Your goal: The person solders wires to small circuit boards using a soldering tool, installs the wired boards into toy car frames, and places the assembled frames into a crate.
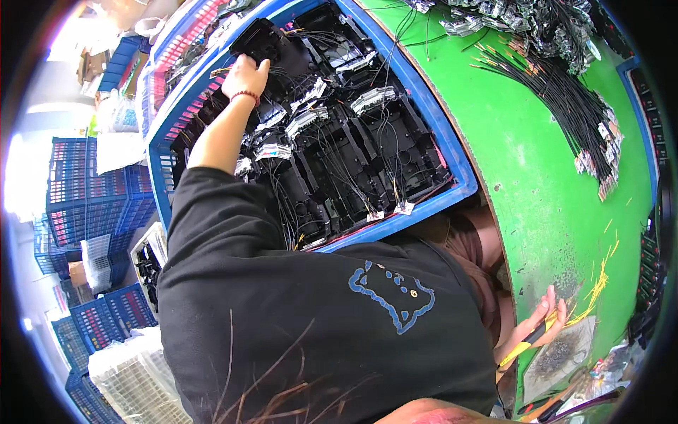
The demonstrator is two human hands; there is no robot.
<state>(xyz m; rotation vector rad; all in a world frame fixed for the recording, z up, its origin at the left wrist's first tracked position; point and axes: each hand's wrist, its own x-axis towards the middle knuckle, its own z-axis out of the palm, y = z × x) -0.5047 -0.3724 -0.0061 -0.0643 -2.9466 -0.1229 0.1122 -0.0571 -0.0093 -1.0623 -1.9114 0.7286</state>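
Note:
My left hand (246,76), a beaded bracelet on its wrist, reaches to the far left of a blue crate (424,212). Its fingers are curled at the lower edge of a black plastic housing (256,41), which is tilted up at the rim. More black housings (406,141) with thin black wires and small white-and-silver parts fill the crate. Over the green table at lower right, my right hand (544,321) is closed round a slim yellow-and-black handled tool (520,348); its working end is not clear. Thin yellow wires (599,286) lie just beyond those fingers.
On the green table (522,169) lie a bundle of black wires (565,106) and a heap of wired metal parts (522,21). A scorched grey pad (558,357) lies near my right hand. Stacked blue crates (99,191) stand at left; black parts line the far right.

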